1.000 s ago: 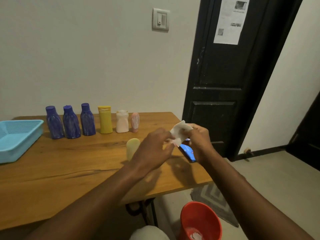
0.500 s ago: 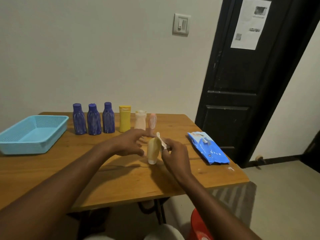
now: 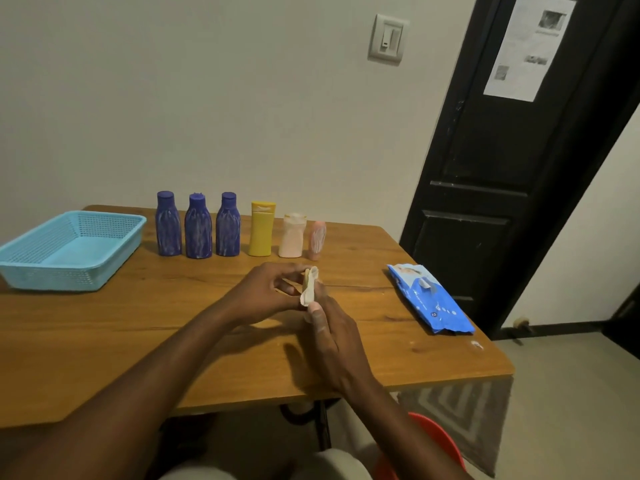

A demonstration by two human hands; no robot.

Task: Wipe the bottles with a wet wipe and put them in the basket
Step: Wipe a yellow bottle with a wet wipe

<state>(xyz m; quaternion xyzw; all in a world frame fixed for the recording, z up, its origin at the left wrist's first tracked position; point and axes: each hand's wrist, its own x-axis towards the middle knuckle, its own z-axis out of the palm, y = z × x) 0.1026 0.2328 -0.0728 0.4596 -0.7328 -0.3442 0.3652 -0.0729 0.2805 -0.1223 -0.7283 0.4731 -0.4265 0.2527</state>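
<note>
My left hand [image 3: 266,292] grips a small cream bottle [image 3: 305,282] above the middle of the table; only a sliver of it shows between my fingers. My right hand [image 3: 334,336] presses a white wet wipe [image 3: 310,293] against the bottle's right side. Along the back of the table stand three blue bottles [image 3: 198,230], a yellow bottle [image 3: 262,230], a pale pink bottle [image 3: 292,237] and a small pink bottle [image 3: 317,240], all streaked with white. The light blue basket [image 3: 55,277] sits at the table's left end with nothing in it.
A blue pack of wet wipes [image 3: 429,299] lies near the right edge of the wooden table [image 3: 104,334]. A red bucket [image 3: 441,441] stands on the floor below my right arm. A black door [image 3: 502,168] is behind the table's right side.
My hands went from unfolding the wipe to the cream bottle. The left hand has closed on the bottle and lifted it, and the right has brought the wipe against it. The camera turned left.
</note>
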